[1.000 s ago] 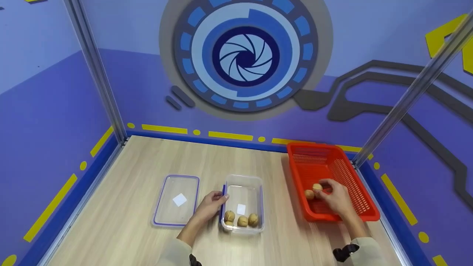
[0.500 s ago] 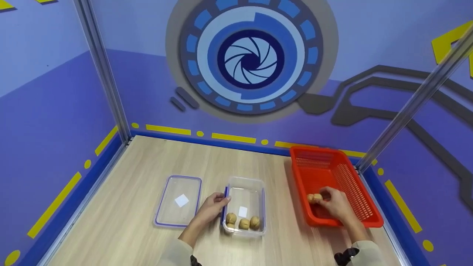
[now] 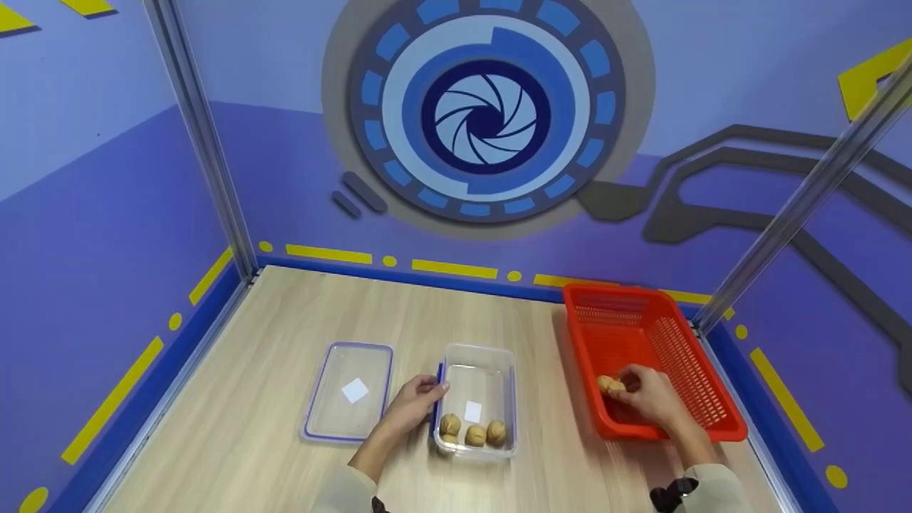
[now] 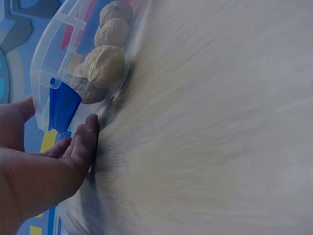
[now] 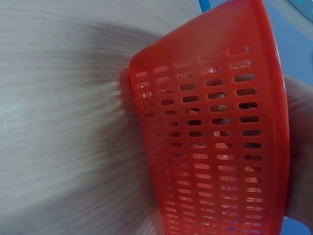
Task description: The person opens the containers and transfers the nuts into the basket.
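Note:
My left hand (image 3: 413, 405) holds the near-left side of a clear plastic food container (image 3: 479, 354), thumb over the rim and fingers outside by the blue clip flap (image 4: 63, 106). Several walnuts (image 4: 104, 66) lie at the container's near end. Inside the red basket (image 3: 583, 349), my right hand (image 3: 654, 395) pinches a walnut (image 3: 618, 388) between thumb and fingers. Another walnut (image 3: 605, 383) is right beside it, near the basket's left wall. In the right wrist view the perforated basket wall (image 5: 210, 147) hides most of that hand.
The container's clear lid (image 3: 342, 417), with a blue seal and a white label (image 3: 355, 390), lies flat left of my left hand. All stand on a wood-grain table (image 3: 285, 320). Printed panels (image 3: 285, 178) and metal posts (image 3: 206, 142) enclose the back and sides.
The right hand has lowered its walnut slightly, from above and apart to close beside the other one. The left hand keeps its place on the container. The head view has shifted a little.

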Demonstrator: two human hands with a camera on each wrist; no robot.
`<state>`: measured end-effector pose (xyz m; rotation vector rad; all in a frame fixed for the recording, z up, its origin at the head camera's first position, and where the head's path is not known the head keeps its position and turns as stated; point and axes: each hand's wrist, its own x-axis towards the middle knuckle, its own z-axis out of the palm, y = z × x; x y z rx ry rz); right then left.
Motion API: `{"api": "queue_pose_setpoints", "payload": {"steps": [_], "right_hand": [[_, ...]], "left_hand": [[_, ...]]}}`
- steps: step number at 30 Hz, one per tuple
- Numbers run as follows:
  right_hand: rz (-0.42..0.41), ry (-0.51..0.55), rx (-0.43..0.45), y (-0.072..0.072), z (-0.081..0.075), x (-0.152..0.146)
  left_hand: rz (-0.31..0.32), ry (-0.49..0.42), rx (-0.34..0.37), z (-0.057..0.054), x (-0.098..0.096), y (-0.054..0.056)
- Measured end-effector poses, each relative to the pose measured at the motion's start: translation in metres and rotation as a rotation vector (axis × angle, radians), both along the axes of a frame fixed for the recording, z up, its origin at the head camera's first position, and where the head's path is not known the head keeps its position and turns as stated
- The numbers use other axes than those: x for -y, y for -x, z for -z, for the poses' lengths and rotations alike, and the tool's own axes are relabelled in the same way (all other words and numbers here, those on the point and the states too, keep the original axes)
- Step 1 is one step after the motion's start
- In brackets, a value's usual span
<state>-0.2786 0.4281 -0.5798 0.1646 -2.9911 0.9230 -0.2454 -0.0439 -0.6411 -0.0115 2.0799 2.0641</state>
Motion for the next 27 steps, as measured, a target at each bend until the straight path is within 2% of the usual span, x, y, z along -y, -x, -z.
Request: {"api": "queue_pose_setpoints", "payload": {"steps": [6, 13, 16, 22, 27], "right_hand": [[-0.025, -0.01, 0.065, 0.0, 0.004, 0.005], [-0.042, -0.027, 0.127, 0.008, 0.006, 0.014], [-0.054, -0.038, 0.133, 0.01, 0.007, 0.015], [-0.085, -0.092, 0.124, 0.01, 0.006, 0.012], [-0.079, -0.081, 0.121, 0.009, 0.002, 0.006]], "left_hand": [[0.001, 0.019, -0.005, 0.0, 0.004, 0.001], [-0.013, 0.058, -0.031, -0.004, 0.011, 0.002], [-0.013, 0.058, -0.048, -0.005, 0.012, 0.003], [-0.012, 0.049, -0.041, 0.0, 0.008, 0.004], [-0.009, 0.039, -0.025, 0.005, 0.002, 0.005]]}}
